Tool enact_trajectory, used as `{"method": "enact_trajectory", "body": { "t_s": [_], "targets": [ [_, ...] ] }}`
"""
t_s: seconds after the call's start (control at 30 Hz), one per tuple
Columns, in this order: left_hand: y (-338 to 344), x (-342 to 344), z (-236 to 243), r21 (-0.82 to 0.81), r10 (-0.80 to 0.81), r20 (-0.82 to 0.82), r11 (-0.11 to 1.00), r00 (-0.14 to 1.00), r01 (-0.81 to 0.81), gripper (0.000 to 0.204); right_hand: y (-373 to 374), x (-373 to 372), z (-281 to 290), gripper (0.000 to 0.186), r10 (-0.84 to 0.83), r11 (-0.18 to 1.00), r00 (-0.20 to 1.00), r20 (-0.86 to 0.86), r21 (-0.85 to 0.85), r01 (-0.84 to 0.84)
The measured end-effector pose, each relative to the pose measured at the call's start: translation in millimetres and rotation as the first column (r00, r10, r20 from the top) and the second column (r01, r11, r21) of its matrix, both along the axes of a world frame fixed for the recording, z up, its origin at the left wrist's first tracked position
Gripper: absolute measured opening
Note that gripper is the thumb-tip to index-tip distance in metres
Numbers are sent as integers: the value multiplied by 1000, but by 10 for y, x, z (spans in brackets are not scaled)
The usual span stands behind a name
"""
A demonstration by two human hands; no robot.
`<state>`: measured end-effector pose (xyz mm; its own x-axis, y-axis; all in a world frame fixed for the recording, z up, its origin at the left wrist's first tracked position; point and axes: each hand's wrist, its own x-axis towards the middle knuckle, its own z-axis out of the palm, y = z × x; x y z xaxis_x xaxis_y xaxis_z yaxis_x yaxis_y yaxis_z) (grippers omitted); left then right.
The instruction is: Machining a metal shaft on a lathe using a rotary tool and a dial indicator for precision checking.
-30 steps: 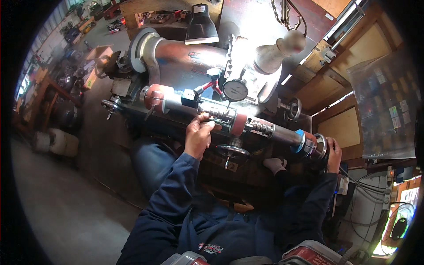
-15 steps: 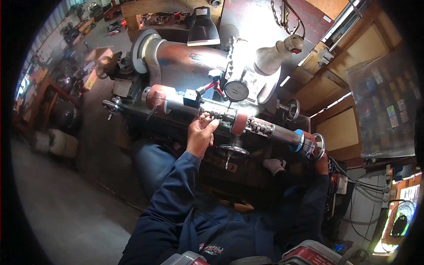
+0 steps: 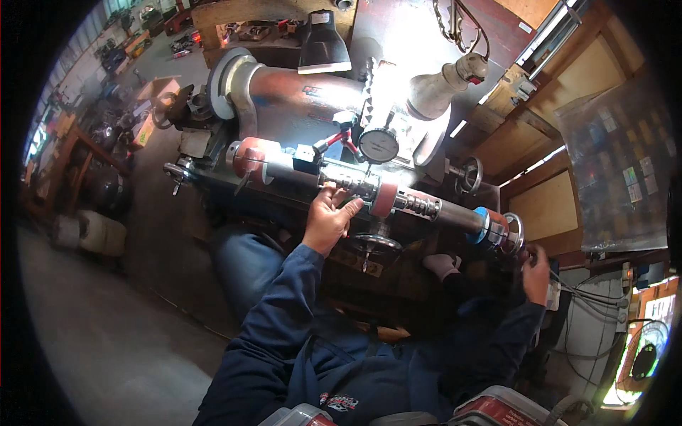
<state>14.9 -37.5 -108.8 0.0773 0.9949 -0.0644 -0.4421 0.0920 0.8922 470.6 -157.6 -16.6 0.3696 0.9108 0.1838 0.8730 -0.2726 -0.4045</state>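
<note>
A camshaft (image 3: pixel 420 206) with bright lobes lies lengthwise in a grinding machine, between an orange-red clamp (image 3: pixel 256 160) at the left and a blue-and-red end holder (image 3: pixel 490 221) at the right. My left hand (image 3: pixel 328 221) is closed at the shaft's left part, thumb in front; some fingertips are hidden against the metal. Just above this stretch, a round dial gauge (image 3: pixel 379 145) hangs on a red jointed arm (image 3: pixel 342 138). My right hand (image 3: pixel 536 273) is beside the small handwheel (image 3: pixel 513 234) at the right end, fingers curved and apart, seemingly off its rim.
Behind the shaft stand a grinding wheel housing (image 3: pixel 305 92), a black lamp (image 3: pixel 325 42) and a pale lamp head (image 3: pixel 444 89). Another handwheel (image 3: pixel 376 243) sits low in front. Cables (image 3: pixel 582 295) hang at the right, below a plastic sheet (image 3: pixel 618 170).
My right hand has come away from the right-end handwheel, outward to the right. My left hand has shifted slightly to the right along the camshaft.
</note>
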Motion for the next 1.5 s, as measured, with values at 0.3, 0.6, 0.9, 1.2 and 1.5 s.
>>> {"method": "enact_trajectory", "body": {
  "t_s": [0.3, 0.6, 0.9, 1.2, 1.5],
  "targets": [
    [63, 4, -149, -17, -75, -48, 997, 996, 74, 35, 523, -1055, 890, 50, 615, 673, 705, -353, 700, -237],
    [155, 116, -406, 112, 148, -308, 987, 940, -119, 28, 1422, -2209, 598, 23, 671, 740, 446, -592, 494, -457],
    [238, 236, -457, 220, 362, -347, 928, 865, -300, 24, 1528, -2290, 320, 27, 680, 727, 510, -527, 393, -563],
    [217, 233, -405, 269, 384, -340, 914, 859, -303, 21, 1350, -2339, 465, 46, 644, 765, 699, -311, 230, -601],
    [203, 218, -359, 224, 308, -361, 945, 880, -239, 23, 1225, -2364, 334, 55, 587, 806, 776, -231, 253, -535]
  ]
}}
